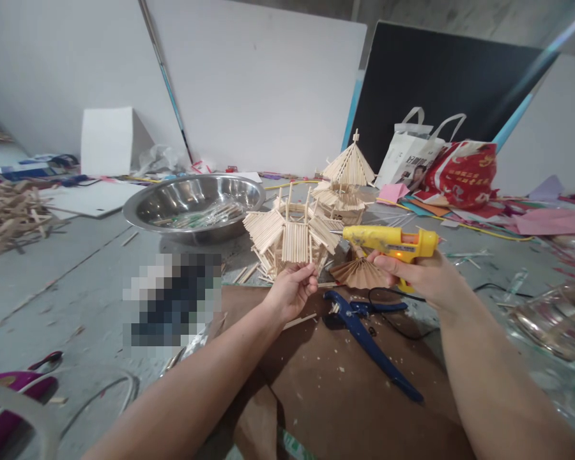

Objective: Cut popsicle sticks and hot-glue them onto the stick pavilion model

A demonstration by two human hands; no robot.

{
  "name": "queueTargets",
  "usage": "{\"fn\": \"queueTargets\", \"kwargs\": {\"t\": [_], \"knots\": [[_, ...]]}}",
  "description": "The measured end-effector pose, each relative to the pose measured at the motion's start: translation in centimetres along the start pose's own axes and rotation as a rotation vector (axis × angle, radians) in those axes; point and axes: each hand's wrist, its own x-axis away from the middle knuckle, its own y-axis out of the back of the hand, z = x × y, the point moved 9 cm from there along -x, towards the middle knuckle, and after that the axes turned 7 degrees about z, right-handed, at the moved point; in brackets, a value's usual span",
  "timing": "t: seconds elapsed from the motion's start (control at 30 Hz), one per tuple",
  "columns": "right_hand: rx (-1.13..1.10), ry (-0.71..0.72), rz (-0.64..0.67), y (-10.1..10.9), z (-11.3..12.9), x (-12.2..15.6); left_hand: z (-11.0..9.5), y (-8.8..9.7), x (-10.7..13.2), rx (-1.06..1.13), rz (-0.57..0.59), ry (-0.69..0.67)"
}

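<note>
A small model pavilion of thin wooden sticks point(268, 231) stands in front of me, its sloping roof panels made of sticks laid side by side. Fingers pinched, my left hand point(294, 289) is at the lower edge of the front roof panel, on a wooden stick point(310, 248) at that panel's right side. My right hand point(414, 271) grips a yellow glue gun point(381, 239) with an orange light showing. The gun's nozzle points left toward the roof. Below the hands, blue-handled cutters point(378, 348) lie on a brown sheet point(345, 409).
Behind stands a taller stick tower point(349, 163) with a pointed roof. A steel basin point(196, 233) holds plastic-wrapped sticks. A folded paper fan point(359, 273) lies near the gun, whose black cord point(426, 335) crosses the sheet. Bags point(460, 176) and coloured paper sit at right.
</note>
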Motion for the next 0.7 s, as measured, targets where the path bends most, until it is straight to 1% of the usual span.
{"fn": "queueTargets", "kwargs": {"t": [0.27,0.5,0.7], "knots": [[-0.014,-0.022,-0.007,-0.09,-0.15,0.0,-0.06,-0.05,-0.35,-0.012,0.027,0.027],[-0.029,-0.018,0.003,-0.17,-0.18,-0.06,-0.31,-0.11,-0.62,-0.06,0.082,0.0],[0.004,-0.014,0.009,-0.16,-0.07,0.01,-0.42,0.13,-0.62,-0.062,0.057,-0.001]]}}
